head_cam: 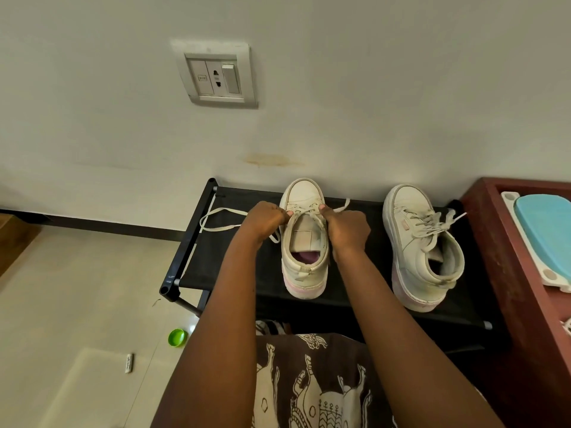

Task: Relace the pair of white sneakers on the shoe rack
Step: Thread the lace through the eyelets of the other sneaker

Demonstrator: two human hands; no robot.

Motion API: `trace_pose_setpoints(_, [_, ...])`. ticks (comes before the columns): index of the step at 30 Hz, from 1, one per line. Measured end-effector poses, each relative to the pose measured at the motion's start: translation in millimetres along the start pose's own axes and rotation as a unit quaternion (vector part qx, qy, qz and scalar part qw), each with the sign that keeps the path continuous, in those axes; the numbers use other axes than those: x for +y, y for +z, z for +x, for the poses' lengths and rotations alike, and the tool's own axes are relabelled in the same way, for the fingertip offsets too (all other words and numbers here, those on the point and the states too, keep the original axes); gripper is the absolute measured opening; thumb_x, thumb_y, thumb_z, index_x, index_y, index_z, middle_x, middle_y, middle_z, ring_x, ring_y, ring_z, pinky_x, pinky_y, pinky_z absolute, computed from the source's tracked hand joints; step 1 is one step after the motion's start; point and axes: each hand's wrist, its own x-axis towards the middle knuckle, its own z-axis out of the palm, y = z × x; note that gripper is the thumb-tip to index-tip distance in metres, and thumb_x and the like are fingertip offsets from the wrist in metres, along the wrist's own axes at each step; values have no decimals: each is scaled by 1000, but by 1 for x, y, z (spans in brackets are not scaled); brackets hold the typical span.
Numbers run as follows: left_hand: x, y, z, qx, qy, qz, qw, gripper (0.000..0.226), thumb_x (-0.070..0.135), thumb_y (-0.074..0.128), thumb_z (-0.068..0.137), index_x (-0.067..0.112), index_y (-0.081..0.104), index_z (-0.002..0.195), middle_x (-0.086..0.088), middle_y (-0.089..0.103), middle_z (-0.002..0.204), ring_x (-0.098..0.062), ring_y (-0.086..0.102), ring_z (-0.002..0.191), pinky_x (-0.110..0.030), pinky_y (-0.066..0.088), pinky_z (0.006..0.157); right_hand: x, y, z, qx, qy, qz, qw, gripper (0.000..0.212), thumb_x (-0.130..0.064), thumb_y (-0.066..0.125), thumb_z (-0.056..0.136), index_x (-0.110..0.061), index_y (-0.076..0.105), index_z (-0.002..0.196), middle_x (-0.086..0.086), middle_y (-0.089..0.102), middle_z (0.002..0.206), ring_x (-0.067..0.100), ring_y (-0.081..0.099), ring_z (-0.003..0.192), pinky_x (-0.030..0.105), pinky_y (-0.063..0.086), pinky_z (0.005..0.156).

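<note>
Sneakers first: the pair stands on the black fabric top of the shoe rack [222, 264], toes to the far wall. The left sneaker [304, 239] sits between our hands, laced only across its farthest eyelets. The right sneaker [423, 248], well apart toward the right end, looks fully laced with its ends loose.

Our left hand [265, 219] and right hand [347, 228] are both curled tight. Each pinches the lace [228, 210] between thumb and forefinger at the shoe's far eyelet rows, one on either side of the tongue. A long slack run of that lace loops away left across the rack, and a short end pokes out to the right.

We judge the lace flat, soft and light, limp enough to twist. It wants holding close to its stiff tip when threading, and close to the eyelet when drawing tight. The shoe itself seems light, with a firm thick sole. It may slide on the fabric under a pull, so steadying the upper beside the eyelets looks wise.
</note>
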Motion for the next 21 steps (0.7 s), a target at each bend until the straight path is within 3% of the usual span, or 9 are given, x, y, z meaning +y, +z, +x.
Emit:
trace_pose_setpoints(3, [1,1,0,5,-3,-1,1000,17,4,56,85,-10,64,81,-21,61,82,-24,51,76,-44,47,78,-5,1,-3,-17,60,152,986,16,-13,74,79,-1,65,76,8,65,75,19,62,71,34,55,71])
trace_pose_setpoints(6, [2,3,2,8,-31,-8,999,24,3,51,86,0,56,63,-10,51,64,-17,43,60,-30,36,58,-8,3,-3,-45,105,213,970,11,-1,68,81,-3,62,72,8,62,71,19,60,68,35,53,73])
trace_pose_setpoints(9, [3,5,4,14,-56,-23,998,20,5,45,89,1,56,72,-10,50,68,-18,45,63,-32,36,61,-8,7,-3,-9,125,205,971,17,-5,65,86,-5,57,70,4,56,66,15,57,65,32,52,72])
trace_pose_setpoints(15, [-1,5,9,26,-79,-68,994,16,4,50,89,-4,63,89,-11,56,75,-18,52,66,-31,42,65,-8,5,-4,7,182,261,948,21,-7,60,90,-8,53,71,3,53,68,9,51,59,20,44,55])
trace_pose_setpoints(18, [-3,3,10,8,-58,-46,997,15,5,52,90,-3,61,82,-12,54,73,-18,49,66,-32,41,67,-11,1,-3,-19,183,266,946,7,-7,63,88,-1,64,88,4,58,71,13,58,66,27,52,68])
trace_pose_setpoints(19, [-3,2,10,1,-47,-33,998,16,7,52,90,-3,62,83,-13,52,73,-19,47,67,-33,40,69,-12,-1,-3,-32,178,261,948,11,-7,63,88,1,65,94,5,60,73,15,60,68,29,53,69])
trace_pose_setpoints(21, [-3,0,9,-8,-32,-5,999,22,12,52,92,-7,64,91,-13,51,74,-19,45,69,-35,37,71,-12,-6,-4,-58,166,258,950,14,-6,65,85,1,65,97,7,62,76,15,61,66,26,53,60])
